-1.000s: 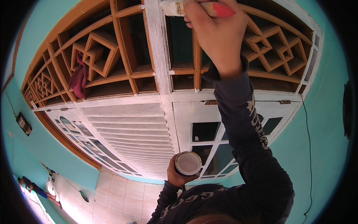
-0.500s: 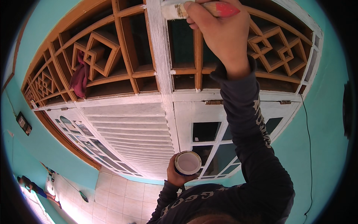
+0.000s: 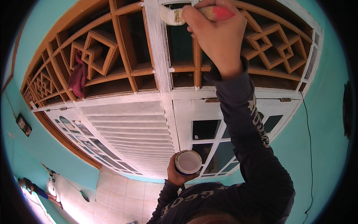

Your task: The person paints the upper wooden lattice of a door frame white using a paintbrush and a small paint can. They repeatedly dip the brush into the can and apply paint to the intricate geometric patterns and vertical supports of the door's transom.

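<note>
High up at the top of the view, my right hand (image 3: 220, 35) grips a paintbrush (image 3: 178, 15) by its wooden handle, which ends in red. The brush's white-coated bristles point left and reach the white upright post (image 3: 158, 48); whether they touch it I cannot tell. Low in the middle, my left hand (image 3: 176, 172) is wrapped around a round can (image 3: 188, 162) of white paint, its top facing up. Wooden lattice (image 3: 130, 71) in orange-brown flanks the post. Beneath it are a white louvred panel (image 3: 126, 123) and white-framed panes.
A maroon cloth (image 3: 78, 80) hangs from the lattice at left. Turquoise wall (image 3: 294, 149) runs down the right side with a dark cable (image 3: 310, 149). Pale tiles (image 3: 119, 194) cover the floor. Another person (image 3: 35, 188) is at the far lower left, near a broom (image 3: 84, 196).
My right hand and the brush have shifted slightly left, and the bristles are bent more. The left hand keeps the can in nearly the same place.
</note>
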Available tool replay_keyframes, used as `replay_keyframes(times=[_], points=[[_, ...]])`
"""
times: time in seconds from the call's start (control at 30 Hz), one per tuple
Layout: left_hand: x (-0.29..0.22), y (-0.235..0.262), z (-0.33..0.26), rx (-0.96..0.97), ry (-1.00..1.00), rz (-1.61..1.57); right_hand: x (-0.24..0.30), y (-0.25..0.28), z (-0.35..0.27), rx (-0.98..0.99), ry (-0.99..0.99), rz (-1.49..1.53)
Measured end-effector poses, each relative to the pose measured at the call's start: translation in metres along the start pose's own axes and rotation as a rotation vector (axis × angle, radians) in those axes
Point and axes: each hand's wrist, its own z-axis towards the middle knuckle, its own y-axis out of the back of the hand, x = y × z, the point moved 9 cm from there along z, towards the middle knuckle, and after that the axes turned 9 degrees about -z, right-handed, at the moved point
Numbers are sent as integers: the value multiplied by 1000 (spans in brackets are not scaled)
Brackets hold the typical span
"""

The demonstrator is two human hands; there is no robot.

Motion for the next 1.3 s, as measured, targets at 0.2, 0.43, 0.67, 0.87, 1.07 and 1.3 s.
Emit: replay_keyframes(times=[0.2,0.43,0.67,0.87,1.07,1.3], points=[[-4,2,-1,-2,-24,18,-19,3,-26,47,-187,131],[-4,0,-2,3,-14,14,-1,2,-66,123,92,-142],[-14,0,1,-9,-12,13,-4,9,-47,-131,69,-33],[-9,1,-2,7,-24,20,-3,7,-85,85,0,-31],[-6,1,-6,17,17,38,4,9,-73,-14,164,-67],[-10,2,-5,17,5,20,-8,23,-87,-99,-87,40]])
